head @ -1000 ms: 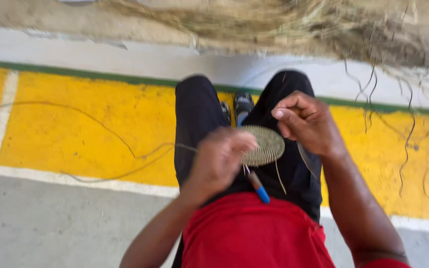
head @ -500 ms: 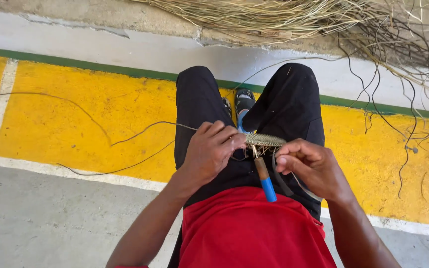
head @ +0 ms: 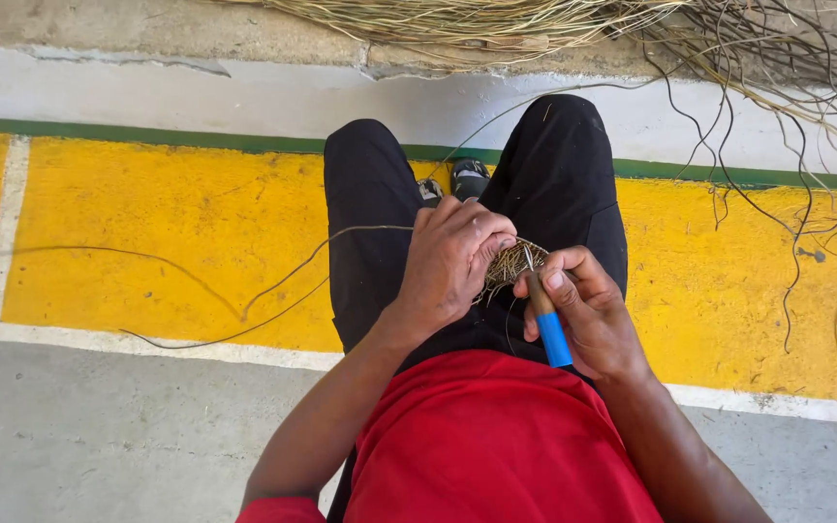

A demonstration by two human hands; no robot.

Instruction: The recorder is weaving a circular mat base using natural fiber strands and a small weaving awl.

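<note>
My left hand (head: 452, 257) is closed over a small round woven disc of dry grass (head: 508, 261), held on edge above my lap. My right hand (head: 588, 315) grips an awl-like tool with a blue and wooden handle (head: 549, 324), its metal tip pushed into the disc's rim. A long thin fibre strand (head: 273, 281) trails from the disc leftward across the yellow floor. My legs in black trousers (head: 370, 213) stretch forward, and a red shirt fills the bottom of the view.
A heap of dry grass and thin fibres (head: 573, 24) lies along the far concrete kerb, with dark strands (head: 767, 184) spilling over the right side. The floor is painted yellow (head: 147, 232) with green and white lines; grey concrete lies nearer.
The disc has turned from flat and facing up to edge-on in my left hand. My right hand has dropped from above the disc and taken hold of the blue-handled tool.
</note>
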